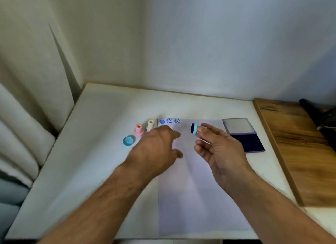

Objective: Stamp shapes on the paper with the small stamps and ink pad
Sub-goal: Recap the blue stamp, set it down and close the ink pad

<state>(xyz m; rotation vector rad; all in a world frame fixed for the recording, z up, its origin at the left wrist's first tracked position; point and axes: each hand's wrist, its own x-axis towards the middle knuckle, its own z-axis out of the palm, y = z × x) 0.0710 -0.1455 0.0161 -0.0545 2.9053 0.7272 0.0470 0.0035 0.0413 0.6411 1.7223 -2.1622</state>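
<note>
The teal stamp (195, 129) is held above the paper (192, 180), near its far edge, pinched by its handle in the fingers (201, 129) of the right hand (221, 149). Its dark, inked face is tipped sideways toward the left, probably so the person can check the ink or aim before pressing down. Three blue prints (169, 121) already sit in a row along the paper's far left corner: a heart, then two round faces. The bare paper just right of that row looks like the likely next spot.

The left hand (158, 147) hovers low over the paper's left edge with relaxed, spread fingers holding nothing, likely ready to steady the sheet.

The ink pad (251, 142) lies open just beside the paper's far right corner, lid tipped back, within easy reach of the right hand. Off the paper's left edge stand a pink stamp (139, 130) and a cream stamp (150, 124), upright, with a teal cap (128, 141) lying nearer the bench's left edge.

Most of the sheet toward the near edge of the bench (94, 134) is unprinted, leaving plenty of room. A wooden board (298, 145) borders the bench on the right.
</note>
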